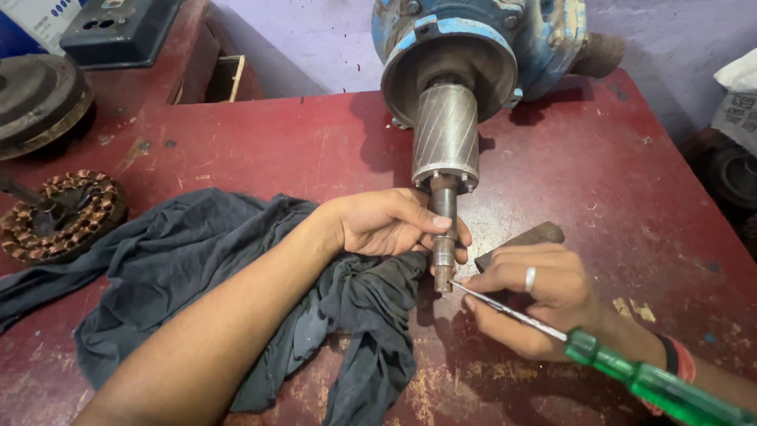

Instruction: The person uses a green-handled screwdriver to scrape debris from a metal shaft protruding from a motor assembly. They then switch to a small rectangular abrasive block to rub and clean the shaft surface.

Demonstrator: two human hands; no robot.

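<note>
A blue motor housing (473, 39) lies at the back of the red table (615, 173), with a grey rotor (445, 134) and its steel shaft (444, 237) sticking out toward me. My left hand (386, 222) grips the shaft near its end. My right hand (540, 296), wearing a ring, holds a screwdriver with a green handle (654, 383); the blade tip touches the shaft's end.
A dark grey cloth (205, 260) is spread under my left arm. A copper-wound stator (59, 213) sits at the left, a round metal disc (35, 99) behind it. A dark flat metal piece (528, 235) lies by my right hand.
</note>
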